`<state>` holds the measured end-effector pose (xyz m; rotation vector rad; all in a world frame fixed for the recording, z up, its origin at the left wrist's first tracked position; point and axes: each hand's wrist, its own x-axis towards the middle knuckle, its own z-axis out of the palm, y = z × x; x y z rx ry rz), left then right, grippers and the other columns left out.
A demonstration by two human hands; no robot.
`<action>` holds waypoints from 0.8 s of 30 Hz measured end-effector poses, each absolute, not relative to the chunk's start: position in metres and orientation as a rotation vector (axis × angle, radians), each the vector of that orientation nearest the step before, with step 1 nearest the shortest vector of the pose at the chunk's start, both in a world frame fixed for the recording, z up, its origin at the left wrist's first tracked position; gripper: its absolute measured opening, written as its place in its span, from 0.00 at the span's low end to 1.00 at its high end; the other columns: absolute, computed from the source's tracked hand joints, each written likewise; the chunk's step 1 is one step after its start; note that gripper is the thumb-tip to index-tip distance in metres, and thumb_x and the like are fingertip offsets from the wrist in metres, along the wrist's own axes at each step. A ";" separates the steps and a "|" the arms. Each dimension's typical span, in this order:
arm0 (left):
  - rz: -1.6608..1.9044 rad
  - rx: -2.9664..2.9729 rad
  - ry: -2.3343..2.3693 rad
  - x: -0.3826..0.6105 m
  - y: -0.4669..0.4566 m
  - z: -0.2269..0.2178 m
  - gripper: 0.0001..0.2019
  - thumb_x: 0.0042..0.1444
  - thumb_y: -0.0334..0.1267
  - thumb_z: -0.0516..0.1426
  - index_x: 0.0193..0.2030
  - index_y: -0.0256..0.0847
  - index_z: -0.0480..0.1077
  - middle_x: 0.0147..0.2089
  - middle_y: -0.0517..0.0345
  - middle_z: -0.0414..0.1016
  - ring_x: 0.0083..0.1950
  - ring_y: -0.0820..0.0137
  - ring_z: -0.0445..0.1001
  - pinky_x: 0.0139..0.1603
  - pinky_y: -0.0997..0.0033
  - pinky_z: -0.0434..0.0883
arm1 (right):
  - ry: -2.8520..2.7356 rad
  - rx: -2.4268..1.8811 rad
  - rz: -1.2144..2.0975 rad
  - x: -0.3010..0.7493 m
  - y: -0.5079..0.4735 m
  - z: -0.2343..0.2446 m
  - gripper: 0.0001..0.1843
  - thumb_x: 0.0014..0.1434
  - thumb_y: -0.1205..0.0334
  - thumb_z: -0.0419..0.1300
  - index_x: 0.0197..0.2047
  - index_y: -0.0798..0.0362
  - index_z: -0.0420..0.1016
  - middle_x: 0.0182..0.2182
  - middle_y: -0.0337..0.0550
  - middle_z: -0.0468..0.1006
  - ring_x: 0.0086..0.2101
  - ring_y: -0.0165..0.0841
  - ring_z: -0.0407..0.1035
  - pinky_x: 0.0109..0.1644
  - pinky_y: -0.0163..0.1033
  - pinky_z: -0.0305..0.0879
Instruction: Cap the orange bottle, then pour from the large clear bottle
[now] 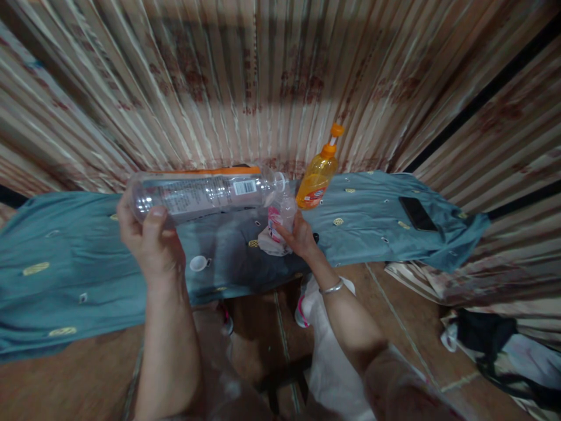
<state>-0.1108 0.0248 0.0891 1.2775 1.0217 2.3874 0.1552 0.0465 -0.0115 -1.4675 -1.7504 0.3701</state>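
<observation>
My left hand [151, 237] is closed round the base of a large clear plastic bottle [205, 193], held on its side with its open neck over a small clear bottle [283, 219]. My right hand [300, 237] grips that small bottle, which has a pink label and stands upright on the teal cloth [87, 263]. A white bottle cap [198, 263] lies on the cloth between my hands. An orange pump dispenser bottle [318, 175] stands just behind the small bottle.
A black phone [417, 213] lies on the teal cloth at the right. Striped curtains [263, 76] hang behind the surface. A dark bag and clothes [491, 345] lie on the tiled floor at the lower right.
</observation>
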 end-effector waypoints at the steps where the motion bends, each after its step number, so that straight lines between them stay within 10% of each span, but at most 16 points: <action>1: 2.394 1.257 0.998 -0.110 0.025 0.089 0.21 0.38 0.44 0.64 0.43 0.48 0.78 0.43 0.60 0.78 0.53 0.59 0.76 0.68 0.46 0.66 | -1.749 -1.479 0.373 0.155 0.047 -0.012 0.35 0.60 0.48 0.67 0.61 0.60 0.63 0.43 0.60 0.83 0.44 0.50 0.81 0.46 0.51 0.77; 24: 2.370 1.358 1.077 -0.112 0.026 0.087 0.24 0.43 0.49 0.62 0.49 0.48 0.77 0.43 0.58 0.75 0.54 0.59 0.75 0.66 0.45 0.67 | -1.723 -1.439 0.392 0.157 0.047 -0.014 0.35 0.60 0.46 0.66 0.61 0.59 0.64 0.43 0.60 0.83 0.44 0.50 0.81 0.46 0.51 0.77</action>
